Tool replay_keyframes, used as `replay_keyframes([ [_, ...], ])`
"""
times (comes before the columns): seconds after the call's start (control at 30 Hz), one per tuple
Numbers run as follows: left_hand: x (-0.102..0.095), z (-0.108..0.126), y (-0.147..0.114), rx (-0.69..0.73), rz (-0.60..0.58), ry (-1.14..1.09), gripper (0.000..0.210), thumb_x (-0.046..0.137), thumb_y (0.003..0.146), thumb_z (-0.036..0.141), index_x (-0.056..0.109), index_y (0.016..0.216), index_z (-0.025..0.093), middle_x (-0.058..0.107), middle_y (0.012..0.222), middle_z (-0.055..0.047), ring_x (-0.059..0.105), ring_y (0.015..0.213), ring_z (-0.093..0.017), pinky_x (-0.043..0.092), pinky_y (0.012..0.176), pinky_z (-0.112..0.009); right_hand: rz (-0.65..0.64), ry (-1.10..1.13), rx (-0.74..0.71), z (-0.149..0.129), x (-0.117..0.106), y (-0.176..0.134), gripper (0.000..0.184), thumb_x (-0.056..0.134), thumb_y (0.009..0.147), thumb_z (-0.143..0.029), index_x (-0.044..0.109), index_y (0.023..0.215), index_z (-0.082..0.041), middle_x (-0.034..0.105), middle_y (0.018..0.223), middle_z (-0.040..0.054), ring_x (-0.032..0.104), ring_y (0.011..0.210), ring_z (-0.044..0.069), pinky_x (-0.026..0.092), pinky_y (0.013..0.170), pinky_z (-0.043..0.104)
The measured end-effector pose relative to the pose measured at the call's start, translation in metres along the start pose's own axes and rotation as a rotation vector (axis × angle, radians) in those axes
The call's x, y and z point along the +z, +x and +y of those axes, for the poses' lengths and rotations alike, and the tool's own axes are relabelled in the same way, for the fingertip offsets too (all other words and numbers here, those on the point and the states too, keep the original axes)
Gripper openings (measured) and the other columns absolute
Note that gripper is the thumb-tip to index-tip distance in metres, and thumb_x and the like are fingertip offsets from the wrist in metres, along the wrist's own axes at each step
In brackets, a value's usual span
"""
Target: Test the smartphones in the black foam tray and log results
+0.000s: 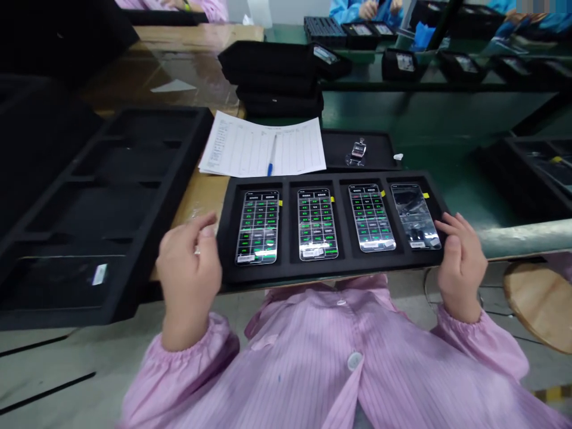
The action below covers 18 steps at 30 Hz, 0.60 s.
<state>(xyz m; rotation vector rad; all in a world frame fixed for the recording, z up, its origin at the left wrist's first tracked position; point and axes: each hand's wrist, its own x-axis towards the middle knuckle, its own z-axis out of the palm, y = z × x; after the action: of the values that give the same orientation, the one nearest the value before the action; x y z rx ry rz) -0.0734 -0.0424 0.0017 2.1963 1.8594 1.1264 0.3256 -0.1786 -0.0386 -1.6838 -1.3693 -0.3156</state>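
A black foam tray lies before me at the table's front edge, with several phones set in its compartments. The leftmost phone, a second phone and a third phone show lit grids with green text. In the rightmost slot, the phone has a dark, reflective screen. Just left of the tray, my left hand is closed, thumb against curled fingers; a small pale bit shows there, too unclear to name. My right hand is open at the tray's right end, fingertips at its edge.
Behind the tray lie paper sheets with a blue pen, and a dark mat bearing a small metal clip-like item. Large black trays flank the left; stacked black cases stand behind. Co-workers' hands appear far back.
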Motion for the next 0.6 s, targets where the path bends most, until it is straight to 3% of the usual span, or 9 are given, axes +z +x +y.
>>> replay_keyframes([
  [0.1,0.016,0.012,0.015,0.007,-0.189,0.088,0.047,0.034,0.097,0.031,0.067,0.124,0.011,0.074,0.112,-0.015,0.066,0.110,-0.030,0.051,0.101,-0.051,0.017,-0.008,-0.031,0.003,0.000,0.000,0.036,0.041,0.103,-0.028,0.073,0.121,-0.023,0.071,0.129,0.0088,0.059,0.132,0.033,0.044,0.113,0.060],
  [0.17,0.029,0.020,0.021,0.001,-0.292,0.197,0.055,0.036,0.094,0.026,0.052,0.141,0.002,0.071,0.116,-0.022,0.062,0.113,-0.034,0.049,0.101,-0.054,0.020,-0.003,-0.066,0.005,0.004,-0.001,0.036,0.043,0.102,-0.027,0.074,0.119,-0.023,0.072,0.127,0.0083,0.060,0.130,0.034,0.045,0.112,0.059],
  [0.23,0.041,0.029,0.022,-0.028,-0.321,0.302,0.065,0.038,0.093,0.025,0.037,0.150,-0.005,0.068,0.117,-0.027,0.059,0.114,-0.038,0.047,0.099,-0.057,0.016,0.012,-0.077,0.006,0.009,-0.004,0.036,0.043,0.101,-0.027,0.074,0.118,-0.020,0.072,0.125,0.0098,0.061,0.130,0.034,0.045,0.113,0.058],
  [0.33,0.051,0.036,0.018,-0.099,-0.289,0.314,0.071,0.040,0.090,0.023,0.029,0.152,-0.009,0.065,0.118,-0.030,0.055,0.119,-0.040,0.043,0.103,-0.059,0.008,0.028,-0.078,0.007,0.016,-0.008,0.036,0.041,0.102,-0.027,0.074,0.115,-0.018,0.073,0.122,0.0113,0.061,0.130,0.034,0.045,0.113,0.058],
  [0.43,0.051,0.032,0.015,-0.211,-0.253,0.069,0.071,0.040,0.090,0.025,0.029,0.154,-0.006,0.067,0.119,-0.026,0.050,0.128,-0.039,0.037,0.111,-0.058,0.030,0.067,-0.067,0.004,0.021,-0.010,0.037,0.039,0.103,-0.027,0.075,0.109,-0.018,0.074,0.119,0.0105,0.062,0.128,0.032,0.046,0.111,0.059],
  [0.53,0.047,0.023,0.016,-0.350,-0.227,-0.251,0.068,0.045,0.090,0.031,0.038,0.152,0.005,0.067,0.122,-0.019,0.050,0.133,-0.035,0.033,0.118,-0.053,0.077,0.140,-0.014,-0.002,0.024,-0.009,0.039,0.039,0.104,-0.028,0.076,0.106,-0.019,0.074,0.118,0.0097,0.063,0.126,0.032,0.046,0.110,0.058],
  [0.6,0.044,0.019,0.019,-0.429,-0.209,-0.489,0.065,0.051,0.088,0.034,0.043,0.149,0.012,0.067,0.126,-0.016,0.055,0.129,-0.032,0.037,0.116,-0.050,0.095,0.181,0.026,-0.006,0.025,-0.008,0.040,0.038,0.105,-0.030,0.077,0.106,-0.019,0.074,0.119,0.0098,0.063,0.126,0.032,0.046,0.109,0.059],
])
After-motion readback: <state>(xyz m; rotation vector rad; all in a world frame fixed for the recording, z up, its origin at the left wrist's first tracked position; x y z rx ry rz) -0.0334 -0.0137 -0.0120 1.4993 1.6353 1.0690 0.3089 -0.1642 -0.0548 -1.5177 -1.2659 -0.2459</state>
